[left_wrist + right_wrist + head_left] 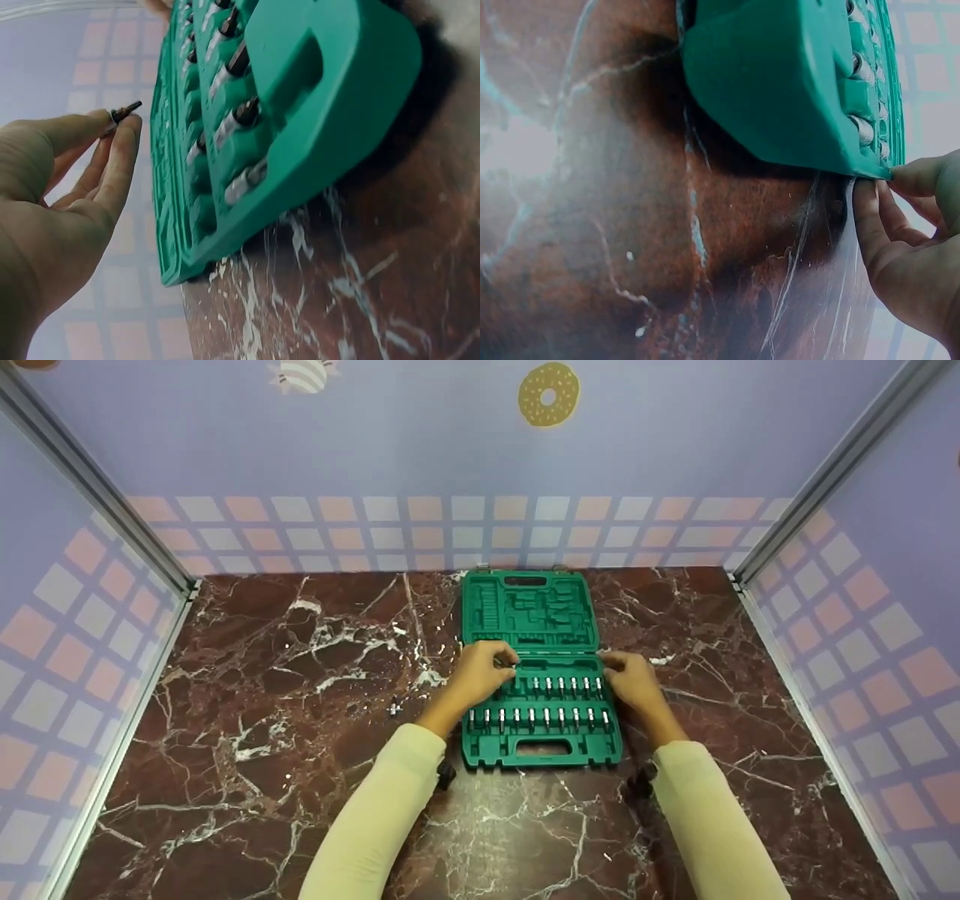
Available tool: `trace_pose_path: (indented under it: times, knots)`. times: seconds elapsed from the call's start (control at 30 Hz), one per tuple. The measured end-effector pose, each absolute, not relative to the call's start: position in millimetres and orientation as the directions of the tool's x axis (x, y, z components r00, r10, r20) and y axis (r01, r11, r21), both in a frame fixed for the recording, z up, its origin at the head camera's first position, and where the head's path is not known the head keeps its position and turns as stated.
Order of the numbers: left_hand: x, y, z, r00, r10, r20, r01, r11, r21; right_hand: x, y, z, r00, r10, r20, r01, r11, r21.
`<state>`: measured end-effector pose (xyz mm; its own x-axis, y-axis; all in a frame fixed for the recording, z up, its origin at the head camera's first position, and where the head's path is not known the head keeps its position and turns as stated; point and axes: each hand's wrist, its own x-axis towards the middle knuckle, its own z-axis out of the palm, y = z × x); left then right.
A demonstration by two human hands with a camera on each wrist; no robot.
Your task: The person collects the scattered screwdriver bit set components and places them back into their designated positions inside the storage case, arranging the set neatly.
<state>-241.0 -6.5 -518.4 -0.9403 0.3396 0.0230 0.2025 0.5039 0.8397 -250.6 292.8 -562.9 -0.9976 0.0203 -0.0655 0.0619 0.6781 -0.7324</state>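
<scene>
A green socket-set case (pixel 541 748) lies opened out on the marble table, its lid folded back toward the far wall. Two rows of silver bit sockets (pixel 531 718) stand in its near half. Between thumb and fingertips my left hand (pixel 480 669) pinches one bit socket (pixel 121 114), dark tip pointing outward, over the left end of the back row. At the case's right edge by the hinge, my right hand (pixel 632 679) pinches the rim, thumb on top and fingers against the side.
A small shiny piece (pixel 394 706) lies on the marble table (pixel 300 750) left of the case. Patterned walls enclose the table at the back (pixel 420 450) and both sides. Molded slots fill the case lid (pixel 529 611).
</scene>
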Motion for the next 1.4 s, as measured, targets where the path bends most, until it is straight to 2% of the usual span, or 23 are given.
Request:
trace_pose_path:
  times: [0.33, 0.83, 1.4]
  knots:
    - [-245, 13, -524, -0.923, 0.383, -0.042, 0.21, 0.592, 0.778, -252, 294, -561, -0.999, 0.018, -0.048, 0.047, 0.691, -0.722]
    - [-247, 25, -537, -0.927, 0.374, -0.014, 0.277, 0.71, 0.647, -250, 292, -560, -0.995, 0.033, -0.09, 0.088, 0.682, -0.726]
    - [-250, 28, -542, -0.953, 0.304, 0.005, 0.237, 0.732, 0.639, -247, 292, -561, -0.996, 0.041, -0.084, 0.09, 0.665, -0.741]
